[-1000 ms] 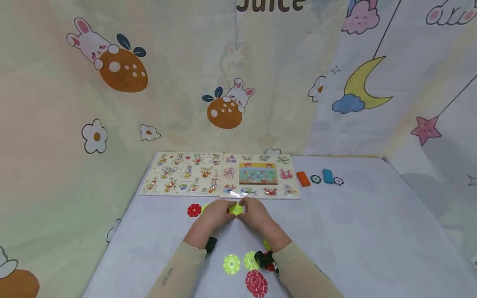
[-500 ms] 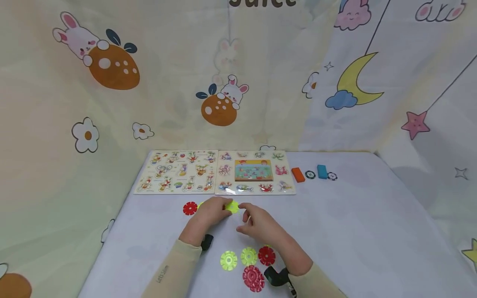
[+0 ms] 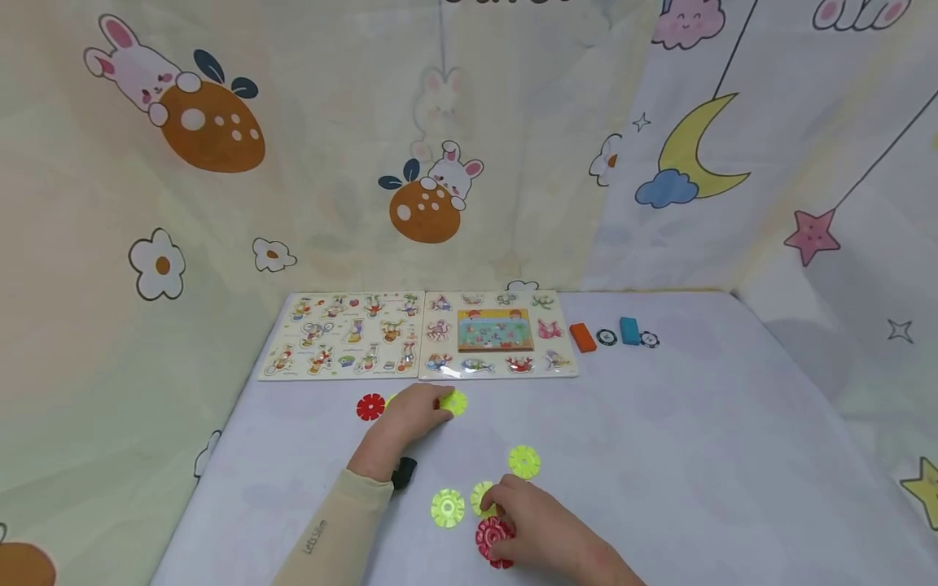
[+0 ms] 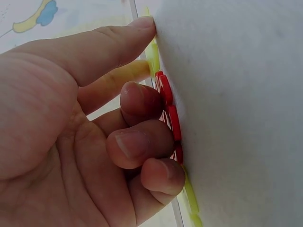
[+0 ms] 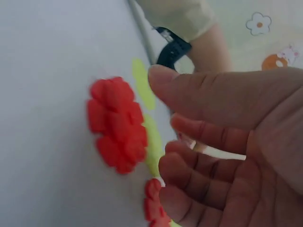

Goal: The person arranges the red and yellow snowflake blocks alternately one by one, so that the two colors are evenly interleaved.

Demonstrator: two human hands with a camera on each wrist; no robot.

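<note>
Left hand [image 3: 412,411] pinching a yellow disc [image 3: 458,402], right hand [image 3: 542,523] relaxed, empty, by the red disc [image 3: 491,534] at five o'clock: I judged this piece-picking, a careful pinch needed next.

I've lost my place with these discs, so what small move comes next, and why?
I'd probably have the right hand pinch a nearby red piece: the left hand holds a yellow disc ending a row that appears to alternate red and yellow.
</note>
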